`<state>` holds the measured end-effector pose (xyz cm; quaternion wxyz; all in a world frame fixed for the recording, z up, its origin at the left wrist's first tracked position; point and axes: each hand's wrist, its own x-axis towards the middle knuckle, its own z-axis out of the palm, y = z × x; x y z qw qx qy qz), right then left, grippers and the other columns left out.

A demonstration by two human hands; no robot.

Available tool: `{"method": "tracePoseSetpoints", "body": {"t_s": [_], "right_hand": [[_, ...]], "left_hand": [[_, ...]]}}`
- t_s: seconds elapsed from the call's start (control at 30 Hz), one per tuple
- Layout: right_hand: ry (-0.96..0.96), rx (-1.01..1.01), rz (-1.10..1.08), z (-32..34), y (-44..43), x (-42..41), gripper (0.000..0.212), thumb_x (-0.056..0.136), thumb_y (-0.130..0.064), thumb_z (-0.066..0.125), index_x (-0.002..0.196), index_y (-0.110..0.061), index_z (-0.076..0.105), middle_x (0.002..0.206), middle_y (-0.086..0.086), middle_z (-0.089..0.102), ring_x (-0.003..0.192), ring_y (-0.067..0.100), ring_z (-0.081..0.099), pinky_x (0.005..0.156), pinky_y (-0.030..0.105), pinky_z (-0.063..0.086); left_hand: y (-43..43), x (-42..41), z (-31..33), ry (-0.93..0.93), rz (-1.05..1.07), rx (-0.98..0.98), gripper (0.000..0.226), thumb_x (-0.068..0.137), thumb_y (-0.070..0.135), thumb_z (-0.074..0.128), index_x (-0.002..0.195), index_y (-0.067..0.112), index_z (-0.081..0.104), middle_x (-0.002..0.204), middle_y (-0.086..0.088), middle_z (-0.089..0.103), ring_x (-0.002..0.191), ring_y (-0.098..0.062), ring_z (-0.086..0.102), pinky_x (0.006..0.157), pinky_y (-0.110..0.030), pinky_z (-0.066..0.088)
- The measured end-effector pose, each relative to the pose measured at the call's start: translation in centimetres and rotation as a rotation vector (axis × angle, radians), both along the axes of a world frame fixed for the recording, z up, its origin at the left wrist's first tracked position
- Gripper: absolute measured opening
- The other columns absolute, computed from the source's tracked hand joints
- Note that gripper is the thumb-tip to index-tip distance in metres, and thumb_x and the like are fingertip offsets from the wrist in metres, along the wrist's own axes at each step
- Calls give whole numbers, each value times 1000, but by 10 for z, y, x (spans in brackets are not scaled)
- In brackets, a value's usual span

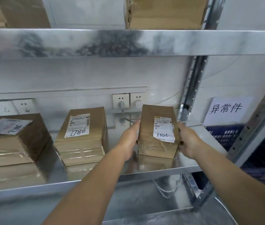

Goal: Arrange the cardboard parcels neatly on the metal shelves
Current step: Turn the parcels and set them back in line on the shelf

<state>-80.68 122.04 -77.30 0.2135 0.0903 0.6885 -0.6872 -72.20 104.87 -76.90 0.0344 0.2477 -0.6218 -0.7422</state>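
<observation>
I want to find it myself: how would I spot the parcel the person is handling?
Find the metal shelf with wall sockets behind it, where three cardboard parcels sit. Take the rightmost parcel, beside the upright post. Alone among them it is held between the left hand and right hand, and its label peels at the bottom.

1. We record the right parcel (157, 132), a taped brown carton, upright at the right end of the middle metal shelf (185, 169). Its white handwritten label is peeling at the lower corner. The left hand (129, 140) presses flat on its left side and the right hand (188, 142) grips its right edge.
2. The middle parcel (81, 135) sits apart to the left, label up.
3. The left parcel (11, 143) is larger, with a skewed label.
4. Two cartons (166, 12) rest on the upper shelf (128, 43).
</observation>
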Motion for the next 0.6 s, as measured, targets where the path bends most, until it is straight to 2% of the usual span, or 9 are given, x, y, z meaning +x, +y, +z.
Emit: {"method": "tracePoseSetpoints", "body": {"t_s": [0.03, 0.1, 0.2, 0.3, 0.37, 0.47, 0.6], "right_hand": [[-7, 8, 25, -2, -5, -2, 53, 101, -64, 43, 117, -21, 70, 108, 9, 78, 103, 32, 71, 99, 53, 53], [-12, 23, 67, -8, -12, -4, 51, 103, -62, 42, 111, -22, 74, 100, 10, 79, 103, 35, 72, 105, 56, 49], [-5, 91, 103, -21, -21, -15, 58, 92, -73, 45, 109, -27, 75, 103, 5, 79, 115, 35, 67, 111, 59, 42], [12, 101, 137, -51, -21, -37, 69, 80, -82, 45, 110, -29, 76, 100, 1, 80, 113, 32, 68, 111, 58, 42], [-5, 103, 134, -36, -25, -23, 66, 86, -79, 47, 112, -26, 75, 100, 2, 80, 110, 33, 69, 111, 57, 42], [2, 102, 111, -22, -30, -8, 57, 96, -70, 47, 113, -23, 74, 99, 6, 80, 104, 34, 72, 109, 56, 46], [11, 74, 94, -18, -33, -6, 51, 104, -58, 46, 118, -15, 71, 101, 11, 79, 97, 36, 75, 95, 53, 57]], "left_hand": [[0, 0, 0, -7, 3, 17, 34, 104, 51, 46, 111, 28, 69, 105, 9, 74, 108, -13, 63, 104, -36, 46], [-3, 2, -1, -21, 12, 36, 38, 106, 50, 43, 110, 26, 71, 96, 9, 78, 99, -13, 67, 88, -33, 51], [-13, 4, -1, -59, 22, -11, 39, 107, 50, 40, 109, 27, 72, 105, 5, 77, 105, -17, 68, 101, -38, 49], [-21, 5, -6, -86, 31, -42, 40, 108, 46, 37, 102, 28, 73, 101, 5, 78, 105, -19, 69, 106, -41, 48], [-22, 5, -10, -100, 7, -102, 40, 105, 49, 35, 109, 35, 72, 107, 8, 77, 109, -17, 68, 108, -45, 46], [-29, -3, -34, -86, -25, -139, 45, 89, 61, 35, 120, 50, 66, 117, 13, 74, 116, -17, 66, 109, -48, 45], [-33, -12, -50, -27, -11, -147, 48, 85, 59, 37, 125, 55, 61, 116, 15, 74, 114, -16, 67, 107, -45, 48]]}}
